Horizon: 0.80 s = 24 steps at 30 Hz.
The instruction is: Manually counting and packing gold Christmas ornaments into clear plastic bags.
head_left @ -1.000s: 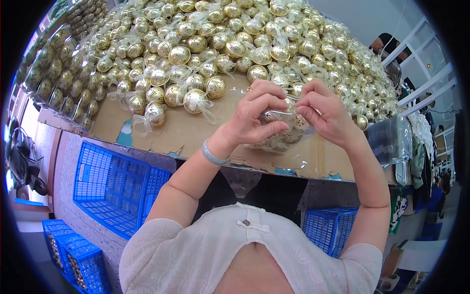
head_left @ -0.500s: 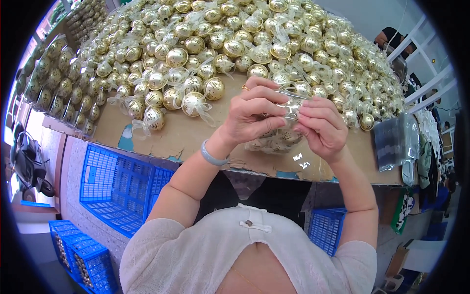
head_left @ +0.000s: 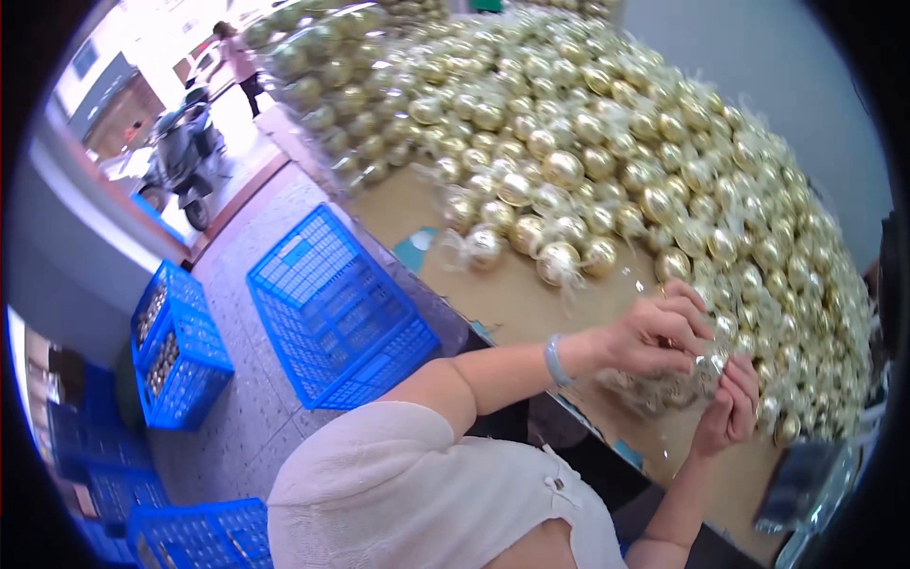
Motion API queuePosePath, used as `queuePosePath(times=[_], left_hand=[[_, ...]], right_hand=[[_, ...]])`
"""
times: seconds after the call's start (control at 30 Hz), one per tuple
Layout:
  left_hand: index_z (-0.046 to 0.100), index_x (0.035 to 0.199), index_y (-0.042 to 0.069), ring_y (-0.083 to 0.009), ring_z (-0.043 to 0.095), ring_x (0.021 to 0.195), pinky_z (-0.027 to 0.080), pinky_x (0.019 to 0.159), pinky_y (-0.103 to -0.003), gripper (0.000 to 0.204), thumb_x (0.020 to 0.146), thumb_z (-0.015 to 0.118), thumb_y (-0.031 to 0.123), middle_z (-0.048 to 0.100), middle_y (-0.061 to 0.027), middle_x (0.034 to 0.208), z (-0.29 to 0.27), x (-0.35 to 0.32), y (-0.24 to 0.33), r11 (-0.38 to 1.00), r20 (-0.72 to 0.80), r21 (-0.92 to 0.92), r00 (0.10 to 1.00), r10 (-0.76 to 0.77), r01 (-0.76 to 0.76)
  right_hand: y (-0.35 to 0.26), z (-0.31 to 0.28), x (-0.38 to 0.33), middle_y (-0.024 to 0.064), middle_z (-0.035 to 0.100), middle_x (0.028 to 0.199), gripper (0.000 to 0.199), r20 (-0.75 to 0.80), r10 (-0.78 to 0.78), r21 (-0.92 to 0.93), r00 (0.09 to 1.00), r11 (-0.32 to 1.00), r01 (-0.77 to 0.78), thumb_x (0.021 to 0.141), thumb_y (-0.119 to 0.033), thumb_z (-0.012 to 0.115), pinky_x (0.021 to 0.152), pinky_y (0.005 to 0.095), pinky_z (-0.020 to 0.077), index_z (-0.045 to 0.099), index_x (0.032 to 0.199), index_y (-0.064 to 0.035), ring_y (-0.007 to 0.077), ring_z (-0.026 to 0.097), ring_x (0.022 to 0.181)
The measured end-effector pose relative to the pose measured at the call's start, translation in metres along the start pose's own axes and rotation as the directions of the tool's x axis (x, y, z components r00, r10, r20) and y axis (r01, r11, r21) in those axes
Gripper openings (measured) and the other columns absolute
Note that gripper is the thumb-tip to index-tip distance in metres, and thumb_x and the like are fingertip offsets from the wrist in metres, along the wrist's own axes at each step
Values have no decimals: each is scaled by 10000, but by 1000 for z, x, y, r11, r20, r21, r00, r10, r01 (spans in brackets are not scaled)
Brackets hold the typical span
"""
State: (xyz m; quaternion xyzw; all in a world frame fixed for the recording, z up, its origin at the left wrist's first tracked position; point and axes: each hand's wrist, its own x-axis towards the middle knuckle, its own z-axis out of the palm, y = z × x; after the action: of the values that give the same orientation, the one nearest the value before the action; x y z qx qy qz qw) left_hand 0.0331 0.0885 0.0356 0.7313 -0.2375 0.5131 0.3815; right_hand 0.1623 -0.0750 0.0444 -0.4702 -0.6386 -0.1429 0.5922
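Observation:
Between my two hands is a transparent plastic bag [head_left: 652, 391] with gold ball ornaments inside, low over the near part of the cardboard-topped table [head_left: 531, 308]. My left hand [head_left: 654, 334], with a bracelet on its wrist, pinches the bag's upper edge. On the other side of that edge, the bent fingers of my right hand [head_left: 730, 403] grip the plastic. Just beyond the hands lies a large heap of gold ball ornaments [head_left: 597, 133] with pale sheer ribbons. Part of the bag is hidden behind my fingers, and its contents are blurred.
A large blue plastic crate [head_left: 332, 313] stands on the floor left of the table. Smaller blue crates [head_left: 194, 379] holding small items are farther left. Packed bags of gold balls [head_left: 332, 95] stand at the table's far left. Flat plastic bags [head_left: 810, 484] lie at its right edge.
The whole view has swung toward the left, showing more of the floor, crates and doorway. Both hands stay on the plastic bag, with only small finger shifts visible.

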Motion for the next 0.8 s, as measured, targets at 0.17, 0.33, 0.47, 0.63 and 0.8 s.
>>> queuePosePath(times=[0.17, 0.33, 0.47, 0.63, 0.8], left_hand=[[322, 1316, 41, -297, 383, 1161, 313, 989, -425, 715, 729, 714, 147, 337, -166, 1338, 17, -41, 32, 937, -209, 141, 935, -287, 320], [47, 1398, 78, -268, 298, 1249, 268, 1028, -415, 963, 717, 725, 147, 229, -160, 1352, 20, -68, 36, 713, 45, -34, 713, -699, 701], [45, 1402, 97, -242, 357, 1208, 329, 990, -365, 922, 742, 688, 90, 298, -118, 1299, 0, -28, 61, 711, -268, -382, 666, -696, 590], [51, 1400, 100, -219, 434, 1139, 390, 938, -332, 845, 777, 616, 12, 350, -106, 1269, -9, 2, 88, 861, -512, -272, 693, -507, 430], [231, 1298, 104, -238, 550, 949, 528, 674, -367, 477, 870, 441, 124, 507, -140, 1063, -147, 75, 126, 901, -836, -216, 405, -370, 377]], right_hand=[[37, -12, -29, 143, 581, 1033, 126, -266, 102, 134, 959, 989, -68, 873, -97, 514, 956, 453, 388, 563, 911, 13, 316, 547, 1006], [20, 11, -1, 131, 565, 1076, 174, -359, 308, 378, 881, 911, -164, 886, -133, 518, 918, 397, 431, 543, 993, 2, 273, 550, 1005], [13, 8, 30, 97, 558, 1105, 185, -432, 784, 639, 445, 614, -462, 890, -144, 519, 886, 341, 458, 526, 1028, -20, 213, 535, 1030], [1, 59, 100, 78, 564, 1083, 318, -173, 824, 815, 540, 427, -391, 873, -196, 569, 793, 276, 463, 495, 1127, -22, 158, 539, 985], [-41, 95, 132, 72, 563, 1093, 222, -38, 658, 614, 752, 609, -501, 865, -160, 574, 797, 296, 434, 547, 1047, -35, 144, 523, 999]])
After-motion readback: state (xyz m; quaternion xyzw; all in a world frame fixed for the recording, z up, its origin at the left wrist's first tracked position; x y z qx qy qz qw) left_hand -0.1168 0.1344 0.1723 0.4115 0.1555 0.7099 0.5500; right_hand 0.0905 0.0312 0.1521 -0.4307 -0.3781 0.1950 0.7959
